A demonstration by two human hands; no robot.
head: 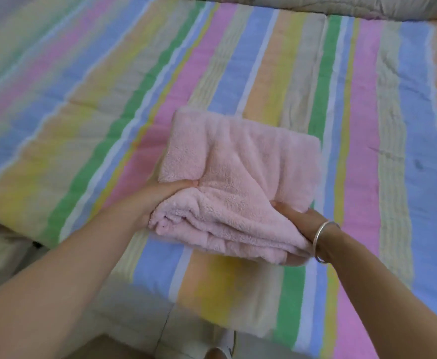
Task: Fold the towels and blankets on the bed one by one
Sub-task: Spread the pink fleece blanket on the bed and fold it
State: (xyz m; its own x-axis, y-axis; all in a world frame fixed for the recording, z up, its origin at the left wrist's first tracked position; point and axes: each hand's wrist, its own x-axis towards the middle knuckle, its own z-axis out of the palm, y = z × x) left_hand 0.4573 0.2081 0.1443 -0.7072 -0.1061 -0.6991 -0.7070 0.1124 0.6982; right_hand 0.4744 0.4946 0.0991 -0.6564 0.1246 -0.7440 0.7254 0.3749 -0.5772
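In the head view, a pink towel of thick, fluffy fleece lies near the middle of the bed. It is folded into a rough rectangle several layers deep. Its far edge is straight and neat and rests on the striped quilt, whose bands of pink, blue, green, yellow, peach and beige run away from the person. The top layer is creased, with folds running diagonally toward the near left corner.

The left hand grips the towel at its near left side. The thumb presses down on top of the fabric and the fingers are tucked out of sight beneath it, so the hand pinches the layers together. The right hand holds the near right side. Its thumb lies on the top layer and its fingers are under the stacked edges, closed around them. A thin silver bangle circles the right wrist. Between the two hands the near edge shows loose, stacked layers and sits slightly raised above the quilt.

Along the top of the view, well apart from the towel, lies a beige quilted bedding roll. At the bottom edge, below the quilt's hem, the tip of a light shoe shows.
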